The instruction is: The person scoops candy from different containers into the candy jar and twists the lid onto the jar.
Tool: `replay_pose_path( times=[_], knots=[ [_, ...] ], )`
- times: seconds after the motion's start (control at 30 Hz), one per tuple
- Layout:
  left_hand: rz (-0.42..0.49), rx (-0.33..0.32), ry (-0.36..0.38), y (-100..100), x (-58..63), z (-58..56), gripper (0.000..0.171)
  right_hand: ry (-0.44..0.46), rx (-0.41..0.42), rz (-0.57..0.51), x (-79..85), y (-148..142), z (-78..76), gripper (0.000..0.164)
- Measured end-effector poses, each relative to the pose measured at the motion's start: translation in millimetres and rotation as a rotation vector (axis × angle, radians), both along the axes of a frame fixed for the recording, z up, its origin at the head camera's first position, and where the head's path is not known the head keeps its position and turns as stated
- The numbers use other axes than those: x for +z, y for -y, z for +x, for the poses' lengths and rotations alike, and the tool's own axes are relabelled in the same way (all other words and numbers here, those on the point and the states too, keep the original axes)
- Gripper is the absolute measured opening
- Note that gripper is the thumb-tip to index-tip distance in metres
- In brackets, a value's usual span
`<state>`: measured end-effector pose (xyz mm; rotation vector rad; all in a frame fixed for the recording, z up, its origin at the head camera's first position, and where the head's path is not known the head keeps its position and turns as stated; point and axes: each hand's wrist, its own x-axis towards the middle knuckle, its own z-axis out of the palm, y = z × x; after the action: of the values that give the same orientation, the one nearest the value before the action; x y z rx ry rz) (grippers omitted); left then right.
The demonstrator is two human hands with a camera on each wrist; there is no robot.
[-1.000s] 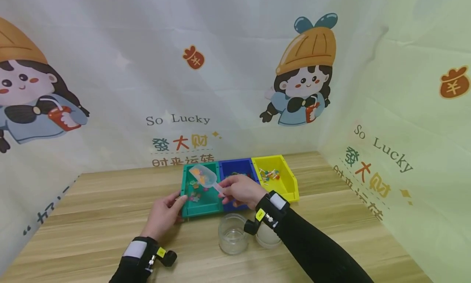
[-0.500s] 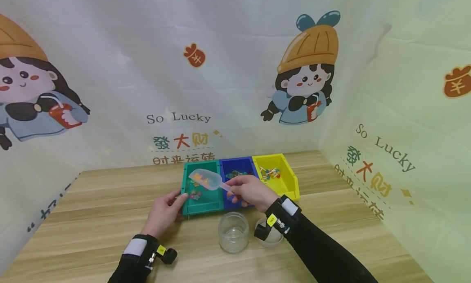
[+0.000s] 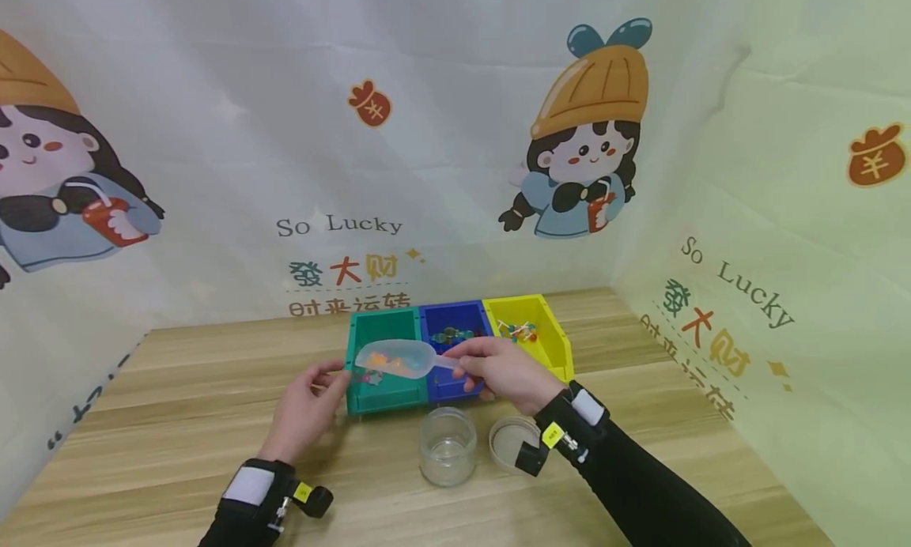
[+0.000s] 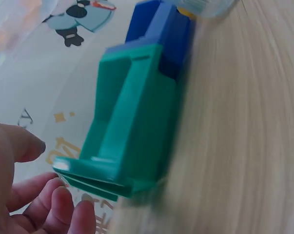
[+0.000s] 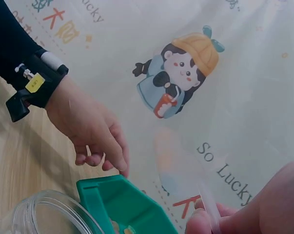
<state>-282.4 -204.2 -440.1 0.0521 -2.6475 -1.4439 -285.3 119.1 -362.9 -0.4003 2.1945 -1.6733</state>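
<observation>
My right hand (image 3: 515, 373) pinches the handle of a clear plastic scoop (image 3: 423, 357), which lies nearly level over the green bin (image 3: 391, 403). Small orange pieces (image 3: 387, 363) show through the scoop's bowl. At the bin's left end is my left hand (image 3: 306, 413). In the left wrist view its thumb stands apart from the green wall, and loosely bent fingertips (image 4: 61, 195) are right at the bin's edge. A few small translucent pieces (image 3: 372, 378) lie in the green bin, partly hidden by the scoop. An open glass jar (image 3: 447, 452) stands in front of the bins.
A blue bin (image 3: 451, 389) with small dark pieces and a yellow bin (image 3: 557, 349) with small stick-like colourful pieces adjoin the green one. A round lid (image 3: 507, 446) lies right of the jar, under my right wrist. Printed cloth (image 3: 455, 160) walls the wooden table behind.
The scoop has moved down and right and levelled out, carrying orange pieces. My right hand shifted right and slightly back towards me. The left hand's thumb has eased off the green bin's edge.
</observation>
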Motion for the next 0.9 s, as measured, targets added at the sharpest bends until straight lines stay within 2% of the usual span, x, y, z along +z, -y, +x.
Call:
replay_pose_path(
  times=[0.13,0.27,0.47,0.6,0.73,0.9],
  knots=[
    [0.011,0.019,-0.029,-1,9.0,5.8,0.044,-0.018,-0.001,0.003,6.5,-11,5.6,0.032],
    [0.033,-0.001,-0.064,-5,18.1,12.1,0.042,-0.033,-0.011,0.008,11.1,-22,10.4,0.033],
    [0.07,-0.091,-0.076,-13,29.3,22.7,0.047,-0.039,-0.026,0.004,15.1,-37,14.8,0.034],
    [0.13,-0.154,-0.059,-20,32.8,30.3,0.048,-0.037,-0.04,0.003,16.3,-44,18.6,0.035],
    [0.185,-0.235,-0.034,-27,31.6,37.4,0.051,-0.047,-0.063,0.004,18.7,-50,23.1,0.034],
    [0.212,-0.348,-0.01,-37,23.6,43.8,0.059,-0.066,-0.072,0.01,21.8,-58,27.0,0.034]
  ],
)
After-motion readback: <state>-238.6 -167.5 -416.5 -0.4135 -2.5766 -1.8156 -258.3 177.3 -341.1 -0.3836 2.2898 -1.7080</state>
